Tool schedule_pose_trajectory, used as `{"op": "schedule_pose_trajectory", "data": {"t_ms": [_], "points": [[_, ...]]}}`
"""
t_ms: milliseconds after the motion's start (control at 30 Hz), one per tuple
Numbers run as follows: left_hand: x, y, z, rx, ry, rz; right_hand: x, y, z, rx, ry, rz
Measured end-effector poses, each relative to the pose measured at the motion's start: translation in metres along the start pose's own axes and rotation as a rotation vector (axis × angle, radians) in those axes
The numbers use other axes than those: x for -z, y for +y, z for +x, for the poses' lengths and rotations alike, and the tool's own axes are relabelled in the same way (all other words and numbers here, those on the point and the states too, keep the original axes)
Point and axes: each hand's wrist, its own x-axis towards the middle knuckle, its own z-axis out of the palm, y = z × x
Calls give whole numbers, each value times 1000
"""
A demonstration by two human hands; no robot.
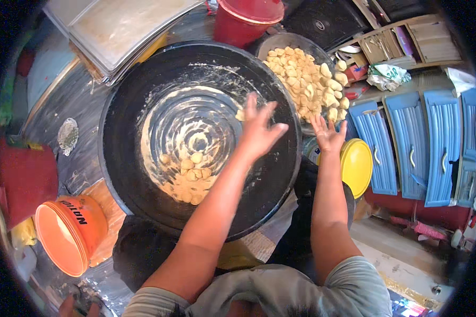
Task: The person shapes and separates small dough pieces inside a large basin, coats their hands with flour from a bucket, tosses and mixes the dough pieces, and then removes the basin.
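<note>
A wide black round basin [116, 158] sits in front of me, its bottom dusted with flour in rings. Several round dough balls [188, 165] lie in flour on the near side of its floor. My left hand [259, 129] is over the basin's right part, fingers spread. Beside its fingertips is a small dough piece [240, 114]; I cannot tell whether they touch. At the basin's far right, a round tray [267, 48] bears a heap of dough pieces [301, 79]. My right hand [330, 138], palm up with fingers apart, is at the heap's near edge and holds nothing visible.
Stacked metal sheets [121, 31] stand far left, a red bucket [243, 24] behind the basin. An orange bucket [66, 232] is at near left. By my right forearm is a yellow round lid [356, 168]. Blue cabinet doors [407, 150] line the right.
</note>
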Motion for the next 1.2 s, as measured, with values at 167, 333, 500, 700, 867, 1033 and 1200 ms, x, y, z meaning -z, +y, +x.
{"op": "schedule_pose_trajectory", "data": {"t_ms": [167, 333, 500, 700, 867, 1033, 1200], "points": [[100, -230, -52, 650, 623, -25, 48, 100, 17, -347, -371, -711], [158, -297, -129, 955, 653, 300, 56, 207, 51, -519, -276, -1305], [152, -289, -123, 1033, 553, 617, 90, 272, 140, 48, -41, -2019], [145, -313, -138, 907, 270, 726, 88, 358, 93, 204, -522, -2280], [149, -330, -174, 982, 141, 546, 115, 391, -58, 55, -1153, -2478], [92, -318, -166, 908, -362, 630, 200, 358, -76, 63, -1055, -2533], [93, -313, -199, 820, -550, 589, 175, 326, -114, -143, -836, -2491]]}}
